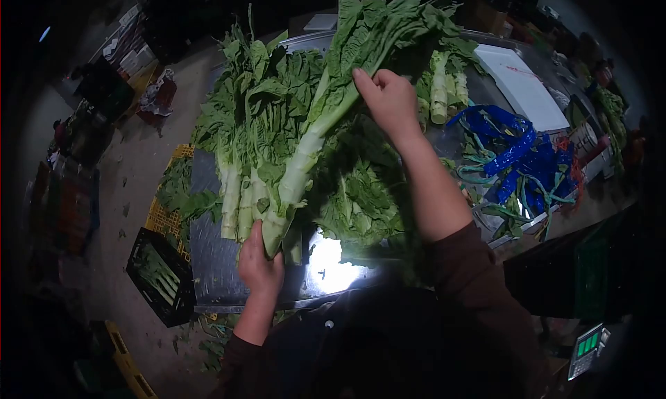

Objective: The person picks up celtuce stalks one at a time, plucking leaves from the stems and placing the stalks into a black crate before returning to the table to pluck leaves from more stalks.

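A celtuce [303, 159] with a thick pale stem and a leafy green top slants across the middle of the table. Its cut lower end rests in my left hand [261, 266], whose fingers are wrapped round it. Higher up, my right hand [390, 106] is closed on the leaves, thumb on top. Directly left of this stem lie several more celtuce stalks [239, 191] with their leaves on. Loose green leaves [364, 201] are heaped on the table between my arms. Beyond my right hand lie more celtuce stems [439, 90], partly covered by leaves.
The metal table [215, 274] has a white tray [520, 87] at its far right. Blue straps and green ties [510, 149] lie tangled below the tray. At left stand a black crate [159, 277] with stalks and a yellow crate [166, 215]. A lit scale display [588, 343] shows lower right.
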### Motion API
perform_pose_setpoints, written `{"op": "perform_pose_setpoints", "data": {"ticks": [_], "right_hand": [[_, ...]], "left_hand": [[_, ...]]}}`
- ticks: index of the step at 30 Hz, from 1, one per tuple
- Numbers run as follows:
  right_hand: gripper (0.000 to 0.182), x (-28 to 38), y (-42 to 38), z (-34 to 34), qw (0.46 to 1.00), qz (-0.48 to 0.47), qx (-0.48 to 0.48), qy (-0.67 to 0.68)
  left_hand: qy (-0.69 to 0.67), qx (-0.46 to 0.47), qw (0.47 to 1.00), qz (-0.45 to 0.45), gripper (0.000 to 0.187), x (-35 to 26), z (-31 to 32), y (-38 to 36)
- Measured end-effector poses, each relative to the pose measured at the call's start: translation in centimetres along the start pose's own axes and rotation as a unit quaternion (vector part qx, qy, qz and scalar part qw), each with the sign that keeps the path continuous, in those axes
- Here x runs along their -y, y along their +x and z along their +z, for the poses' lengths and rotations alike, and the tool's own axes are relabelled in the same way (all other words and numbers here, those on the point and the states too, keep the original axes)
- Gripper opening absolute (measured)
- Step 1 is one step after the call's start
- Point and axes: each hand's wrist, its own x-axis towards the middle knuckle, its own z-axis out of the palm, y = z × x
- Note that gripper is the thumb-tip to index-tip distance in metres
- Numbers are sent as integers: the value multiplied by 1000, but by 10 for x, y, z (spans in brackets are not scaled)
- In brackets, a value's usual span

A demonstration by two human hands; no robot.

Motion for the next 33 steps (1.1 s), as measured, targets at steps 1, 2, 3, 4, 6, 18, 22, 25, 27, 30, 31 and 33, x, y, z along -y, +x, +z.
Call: {"op": "perform_pose_setpoints", "data": {"ticks": [1,2,3,4,6,18,22,25,27,30,31,33], "right_hand": [[45,-4,-8,2,998,-30,-47,25],[41,-8,-17,3,993,-61,-93,50],[41,-12,-25,4,993,-61,-91,49],[35,-15,-35,4,984,-100,-145,34],[31,-19,-48,1,970,-141,-196,17],[23,-40,-133,-6,972,-113,12,206],[28,-75,-114,-16,966,-31,195,-167],[29,-76,-109,-4,975,-16,176,138],[29,-60,-104,0,968,-1,181,171],[48,-52,-99,19,939,-19,213,270],[52,-47,-103,20,938,-39,224,261],[57,-40,-112,23,865,-24,350,359]], "left_hand": [[4,-13,1000,15,71,1,0,1],[3,-15,1000,14,71,1,1,2],[6,-12,1000,8,71,1,1,3],[9,-8,1000,2,72,1,1,3],[6,-1,1000,-1,72,-2,1,4],[-299,216,914,-168,69,-2,5,12],[-532,330,728,-279,60,2,-15,19],[-659,392,574,-287,58,6,-18,14],[-703,419,506,-271,58,11,-17,11],[-733,463,425,-260,68,14,-16,7],[-732,468,427,-250,68,12,-17,7],[-734,468,417,-261,69,10,-19,5]]}}
